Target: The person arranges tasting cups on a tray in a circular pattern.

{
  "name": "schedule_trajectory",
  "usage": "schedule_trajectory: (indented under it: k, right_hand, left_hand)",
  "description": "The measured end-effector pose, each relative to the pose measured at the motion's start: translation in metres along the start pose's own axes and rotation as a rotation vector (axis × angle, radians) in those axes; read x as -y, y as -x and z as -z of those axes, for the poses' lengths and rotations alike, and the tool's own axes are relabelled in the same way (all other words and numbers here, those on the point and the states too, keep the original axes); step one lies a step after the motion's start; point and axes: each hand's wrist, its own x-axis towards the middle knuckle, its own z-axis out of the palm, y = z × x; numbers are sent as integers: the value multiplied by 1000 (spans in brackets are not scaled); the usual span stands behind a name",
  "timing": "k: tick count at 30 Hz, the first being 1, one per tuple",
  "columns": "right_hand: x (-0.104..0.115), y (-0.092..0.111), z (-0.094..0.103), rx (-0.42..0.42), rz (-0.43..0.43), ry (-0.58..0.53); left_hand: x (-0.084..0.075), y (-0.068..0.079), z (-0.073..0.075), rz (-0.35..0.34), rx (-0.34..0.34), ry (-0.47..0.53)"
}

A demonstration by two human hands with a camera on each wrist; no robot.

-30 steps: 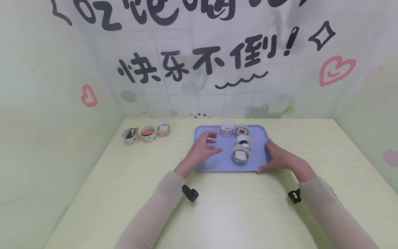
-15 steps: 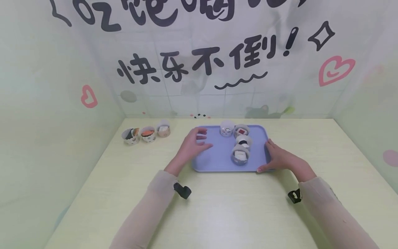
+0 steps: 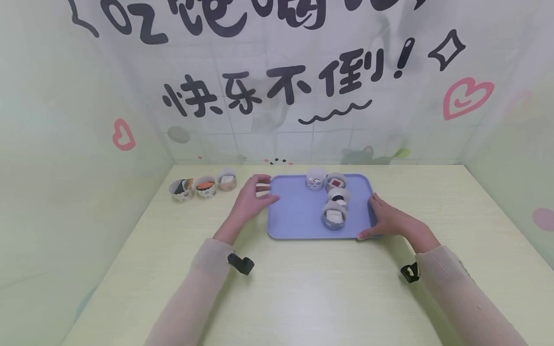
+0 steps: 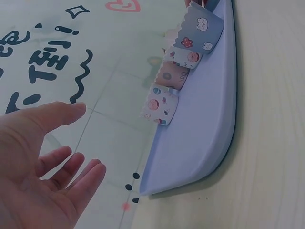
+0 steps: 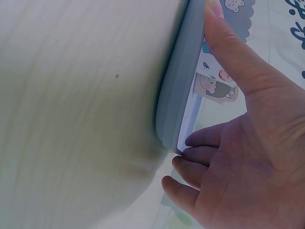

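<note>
A lavender tray [image 3: 296, 216] lies on the table with several paper baking cups on it. In the head view, a whitish cup [image 3: 315, 180] and a cup with a dark red square inside [image 3: 336, 182] stand near its far edge. In front of them come a cup with a white-and-black piece [image 3: 339, 197] and a grey-blue cup with a white piece [image 3: 333, 217]. My left hand [image 3: 252, 198] hovers at the tray's left end, fingers apart, holding nothing. My right hand [image 3: 387, 218] grips the tray's near right corner, thumb along the front rim and fingers at the right side.
At the table's back left stand a cup with a dark and orange piece [image 3: 182, 190], a cup with an orange piece [image 3: 205, 187] and a cup with a white piece [image 3: 227, 179]. A printed curtain [image 3: 277, 139] closes off the far side.
My left hand has moved left, from above the tray to beside its left edge, still holding nothing. The right hand and the cups stay where they were.
</note>
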Motion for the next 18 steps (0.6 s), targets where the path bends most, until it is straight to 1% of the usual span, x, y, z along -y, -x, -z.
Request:
schedule_trajectory:
  k: [18]
  right_hand:
    - [0, 0, -1, 2, -11, 4]
  left_hand:
    - [19, 8, 47, 6, -110, -6]
